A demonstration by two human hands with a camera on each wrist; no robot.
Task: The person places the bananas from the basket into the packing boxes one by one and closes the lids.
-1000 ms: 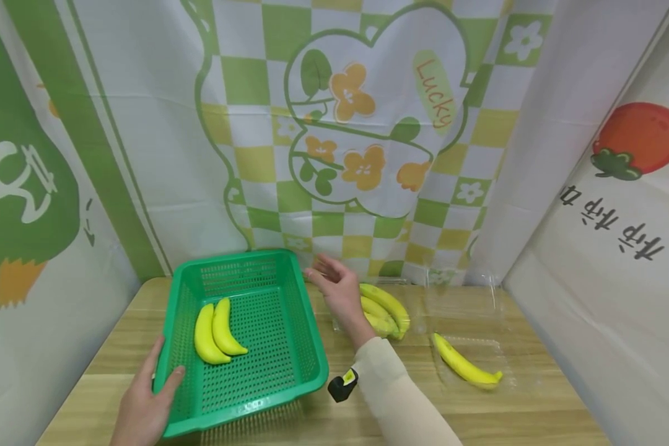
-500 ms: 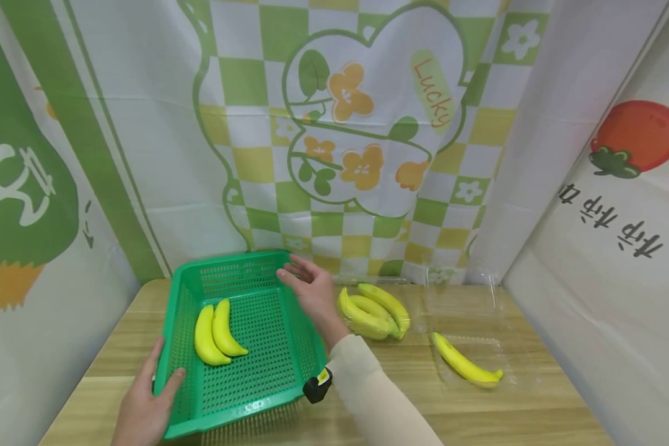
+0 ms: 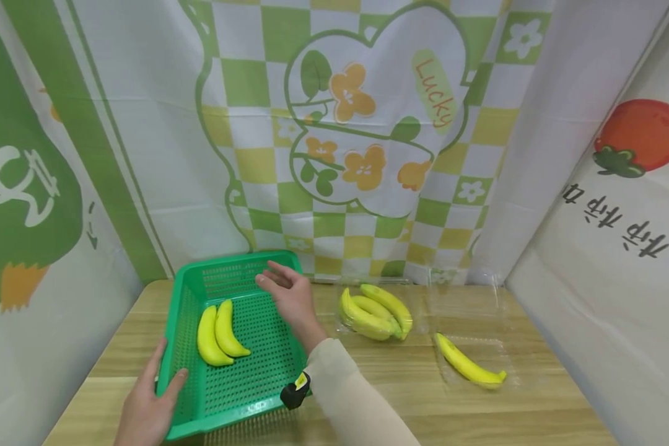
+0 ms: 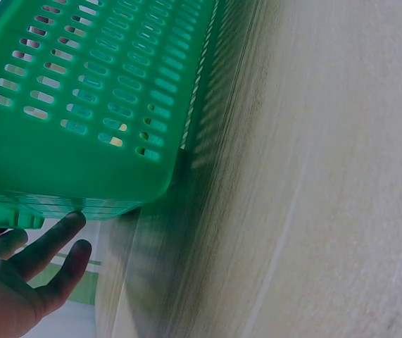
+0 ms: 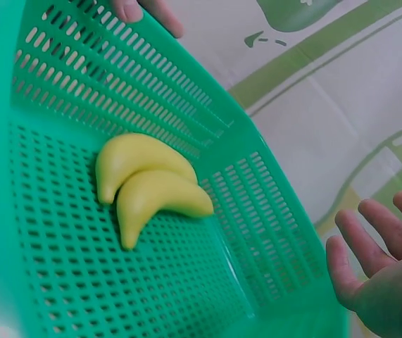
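My left hand [image 3: 147,406] grips the left rim of a green plastic basket [image 3: 223,421], thumb inside and fingers along the outer wall. In the left wrist view its fingers [image 4: 56,246] lie by the basket's perforated side. Two yellow bananas [image 3: 213,337] lie side by side on the basket floor; the right wrist view shows the same bananas [image 5: 162,201] close up. Over the right part of the basket hovers my right hand [image 3: 294,303], fingers loosely bent and nothing in them. It appears as an open palm [image 5: 391,282] in the right wrist view.
Right of the basket, several bananas [image 3: 376,313] sit in a clear plastic box. Farther right, an open clear box [image 3: 496,353] with its lid up holds a single banana [image 3: 468,365]. A printed curtain [image 3: 334,235] stands behind the wooden table [image 3: 401,396].
My right hand has moved left, from beside the basket's right rim to over its inside, uncovering the boxed bananas. The left hand and the basket hold their place.
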